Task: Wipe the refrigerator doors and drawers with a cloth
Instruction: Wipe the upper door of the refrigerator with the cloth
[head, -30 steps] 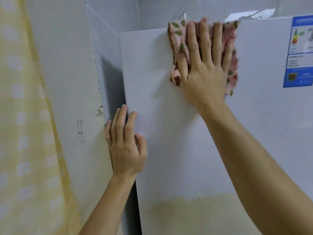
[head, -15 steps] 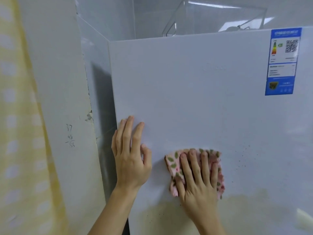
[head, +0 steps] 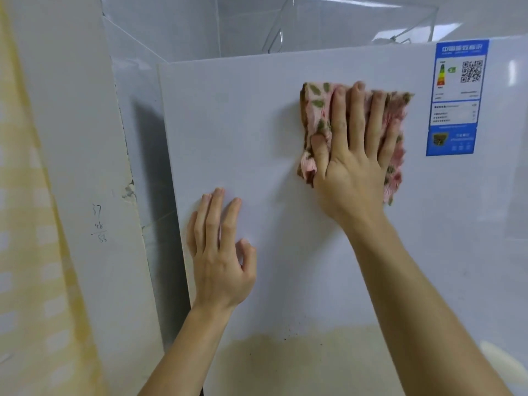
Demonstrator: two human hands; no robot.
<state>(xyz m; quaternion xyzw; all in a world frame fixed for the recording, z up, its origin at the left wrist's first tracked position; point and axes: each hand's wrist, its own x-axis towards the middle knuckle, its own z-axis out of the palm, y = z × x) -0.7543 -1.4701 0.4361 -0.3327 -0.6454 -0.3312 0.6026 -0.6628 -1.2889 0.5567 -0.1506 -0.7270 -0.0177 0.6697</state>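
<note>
The fingers [head: 358, 110] of the right hand [head: 354, 167] are straight and slightly spread, pressing a pink cloth [head: 315, 110] with green leaf print flat against the white refrigerator door [head: 257, 124]. The thumb lies on the cloth's left part, where the fabric bunches around it. The cloth sits high on the door, just left of a blue energy label [head: 457, 95] and apart from it.

Lower and to the left, the left hand [head: 223, 261] rests bare on the door near its left edge. Its fingers [head: 213, 218] point up, loosely apart, with the thumb bent inward, and they hold nothing.

The door is glossy, with a yellowish stained patch [head: 285, 364] and dark specks across its lower part. A clear plastic container [head: 357, 21] stands on top of the refrigerator. To the left is a white wall [head: 71, 138] with a chipped edge [head: 130, 191] and pencilled numbers [head: 99, 224]. A yellow checked curtain [head: 23, 252] hangs at the far left.
</note>
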